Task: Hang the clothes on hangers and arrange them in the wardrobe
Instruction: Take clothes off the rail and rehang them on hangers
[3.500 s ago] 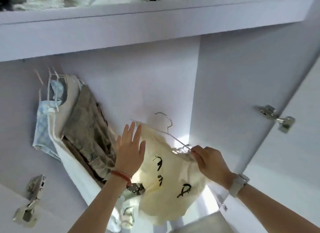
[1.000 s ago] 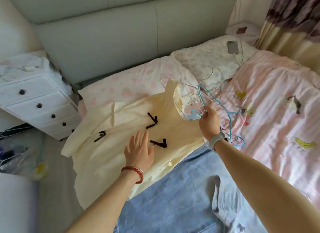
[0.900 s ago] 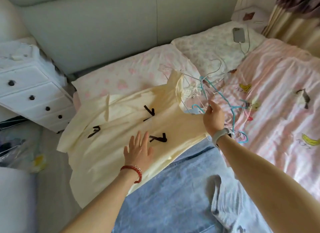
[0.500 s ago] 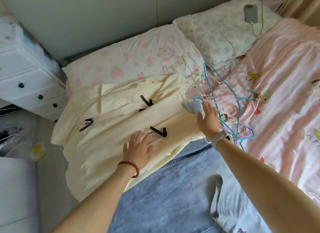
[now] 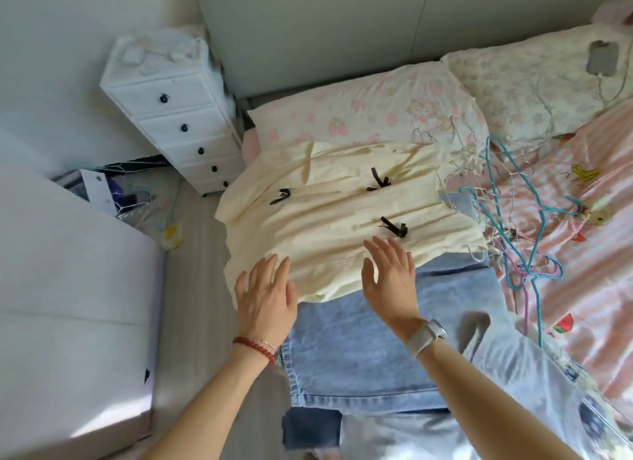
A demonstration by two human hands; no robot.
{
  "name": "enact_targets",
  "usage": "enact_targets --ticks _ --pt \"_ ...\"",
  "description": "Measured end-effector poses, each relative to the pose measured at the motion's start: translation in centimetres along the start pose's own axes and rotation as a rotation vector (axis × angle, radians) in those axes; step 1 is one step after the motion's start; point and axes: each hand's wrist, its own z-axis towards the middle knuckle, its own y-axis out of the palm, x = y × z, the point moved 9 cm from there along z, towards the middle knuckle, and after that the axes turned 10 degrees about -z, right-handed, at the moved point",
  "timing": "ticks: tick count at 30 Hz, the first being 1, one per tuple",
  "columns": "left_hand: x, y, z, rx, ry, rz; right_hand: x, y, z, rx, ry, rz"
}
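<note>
A pale yellow garment with three small black bows lies spread flat on the bed. My left hand hovers with straight fingers over its near left hem. My right hand is open too, fingers spread above the hem just below one bow. Neither hand holds anything. A tangle of wire hangers, teal, pink and white, lies on the bed to the right of the garment. Light blue jeans lie under the garment's near edge.
A white drawer chest stands left of the bed. Two pillows lie by the headboard, with a phone on a cable. A pink striped duvet covers the right side. Clutter sits on the floor.
My right hand has let go of the hangers and moved left to the garment's hem. My left hand slid down to the near left hem. The view has tilted down and left.
</note>
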Motion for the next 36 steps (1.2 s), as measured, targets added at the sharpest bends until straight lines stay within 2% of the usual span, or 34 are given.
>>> enact_targets --ticks 3,6,10,12,14,17,19,21,23,28,32,36 --pt "-3.4 -1.4 -7.7 -0.002 -0.042 -0.007 -4.6 3.4 -6.1 -0.187 -0.097 -0.047" --pt "-8.7 -2.2 -16.3 -0.008 -0.226 -0.078 -9.2 6.9 -13.2 -0.347 -0.228 -0.102" --pt "-15.0 -5.0 -28.2 0.129 -0.354 -0.075 -17.0 10.4 -23.2 -0.477 -0.523 -0.155" --pt "-18.6 -7.0 -34.5 0.176 -0.482 -0.072 -21.3 11.8 -28.5 -0.536 -0.669 -0.189" --pt "-22.4 -8.8 -41.5 0.214 -0.672 -0.040 -25.7 12.9 -34.1 -0.578 -0.808 -0.179" --pt "-25.5 -12.4 -53.2 0.448 -0.862 -0.032 -32.2 13.7 -42.4 -0.624 -0.997 -0.129" --pt "-26.5 -15.0 -60.6 0.592 -0.979 0.016 -36.8 13.9 -48.3 -0.609 -1.210 -0.120" --pt "-27.2 -17.4 -67.5 0.660 -1.082 0.087 -41.0 13.5 -53.6 -0.616 -1.368 -0.067" --pt "-28.3 -19.1 -73.8 0.705 -1.187 0.098 -44.6 13.1 -58.6 -0.635 -1.465 0.007" --pt "-29.7 -22.7 -88.2 0.934 -1.487 0.123 -52.2 12.2 -70.0 -0.698 -1.654 0.131" --pt "-30.2 -26.2 -96.2 1.086 -1.601 0.167 -58.4 11.8 -78.1 -0.744 -1.786 0.216" --pt "-32.2 -31.3 -102.2 1.148 -1.632 0.242 -65.2 11.5 -85.4 -0.815 -1.858 0.319"
